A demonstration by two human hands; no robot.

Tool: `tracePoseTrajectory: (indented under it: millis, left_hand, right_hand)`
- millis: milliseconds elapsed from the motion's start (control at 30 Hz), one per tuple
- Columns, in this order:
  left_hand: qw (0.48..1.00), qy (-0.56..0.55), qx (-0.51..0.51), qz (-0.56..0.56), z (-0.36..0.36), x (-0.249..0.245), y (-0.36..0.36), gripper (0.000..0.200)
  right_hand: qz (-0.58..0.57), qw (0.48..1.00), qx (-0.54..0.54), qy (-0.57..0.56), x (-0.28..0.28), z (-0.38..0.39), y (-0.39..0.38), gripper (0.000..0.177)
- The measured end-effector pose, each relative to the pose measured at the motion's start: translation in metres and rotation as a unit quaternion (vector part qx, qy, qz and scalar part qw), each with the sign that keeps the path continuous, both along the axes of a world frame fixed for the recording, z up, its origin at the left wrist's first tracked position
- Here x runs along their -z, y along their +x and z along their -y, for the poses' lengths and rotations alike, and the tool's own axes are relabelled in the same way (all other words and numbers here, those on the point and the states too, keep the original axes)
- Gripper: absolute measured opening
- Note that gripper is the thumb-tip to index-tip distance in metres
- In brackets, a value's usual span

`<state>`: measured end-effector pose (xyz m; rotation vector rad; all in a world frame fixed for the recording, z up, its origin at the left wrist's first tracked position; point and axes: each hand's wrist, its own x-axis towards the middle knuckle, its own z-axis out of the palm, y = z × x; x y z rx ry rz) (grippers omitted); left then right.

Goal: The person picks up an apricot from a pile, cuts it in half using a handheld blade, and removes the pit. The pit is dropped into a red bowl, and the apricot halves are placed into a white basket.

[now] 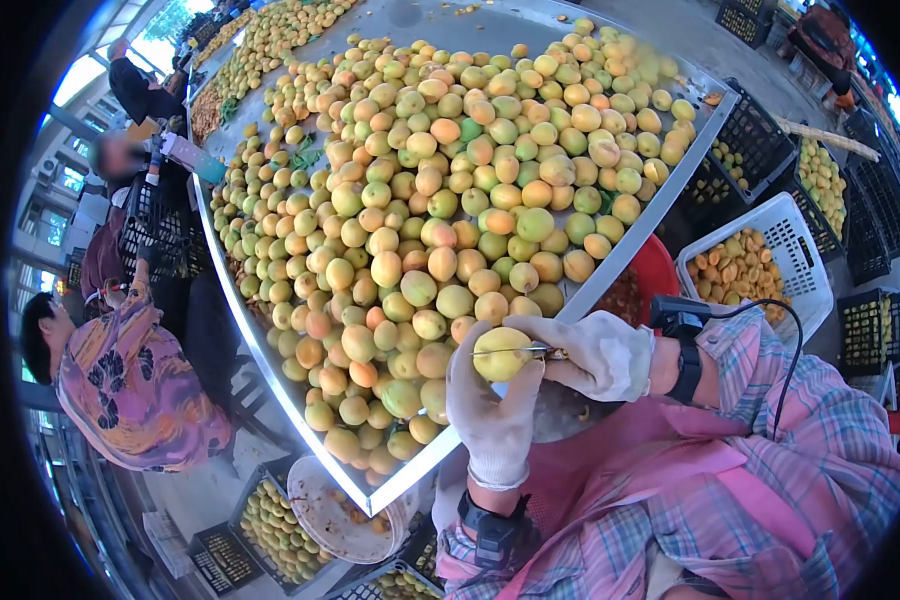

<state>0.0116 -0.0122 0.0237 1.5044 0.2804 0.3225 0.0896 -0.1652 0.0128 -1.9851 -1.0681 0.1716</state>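
My left hand (pixel 492 415), in a whitish glove, holds a yellow-green apricot (pixel 502 355) between thumb and fingers at the table's near edge. My right hand (pixel 602 357), also gloved, is closed on a small knife (pixel 530 350). Its thin blade lies across the face of the apricot. Both hands are close together, just beside the large heap of apricots (pixel 420 230) on the metal-edged table (pixel 650 215).
A white crate (pixel 810 270) of apricot halves and a red basin (pixel 655 265) stand at the right. Black crates (pixel 750 130) sit beyond them. A white bucket (pixel 315 500) stands below the table corner. Another person (pixel 135 385) is at the left.
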Motion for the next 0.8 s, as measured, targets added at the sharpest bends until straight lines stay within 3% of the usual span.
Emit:
tracePoseTrajectory:
  millis: [133, 200, 333, 400, 533, 600, 633, 800]
  left_hand:
    - [0.998, -0.062, 0.012, 0.01, 0.001, -0.006, 0.002, 0.054]
    - [0.987, -0.163, 0.004, -0.008, 0.004, 0.0, 0.004, 0.054]
    - [0.99, -0.14, -0.004, -0.028, 0.002, -0.006, 0.002, 0.053]
    - [0.998, 0.049, 0.027, 0.003, -0.006, -0.001, 0.0, 0.05]
    - [0.998, 0.038, 0.046, 0.001, -0.007, 0.005, 0.0, 0.053]
    - [0.994, -0.099, 0.036, 0.002, -0.001, -0.001, 0.003, 0.058]
    - [0.994, -0.095, 0.042, -0.016, -0.002, -0.003, 0.002, 0.062]
    - [0.997, -0.071, 0.017, -0.034, 0.001, 0.008, 0.004, 0.042]
  right_hand:
    - [0.02, 0.999, 0.011, 0.043, 0.0, -0.004, -0.002, 0.061]
    - [0.027, 0.999, 0.026, 0.039, -0.001, -0.005, -0.003, 0.061]
    - [0.027, 0.999, 0.018, 0.036, -0.001, -0.002, -0.001, 0.062]
    - [0.018, 1.0, -0.014, -0.003, -0.001, 0.001, 0.001, 0.063]
    - [0.04, 0.999, -0.004, -0.031, 0.001, -0.002, 0.001, 0.064]
    - [-0.023, 0.996, 0.023, -0.081, -0.008, -0.003, -0.003, 0.061]
    - [-0.006, 0.997, 0.033, -0.07, -0.004, -0.005, -0.004, 0.062]
    - [0.003, 0.991, 0.04, -0.131, -0.005, -0.007, -0.009, 0.064]
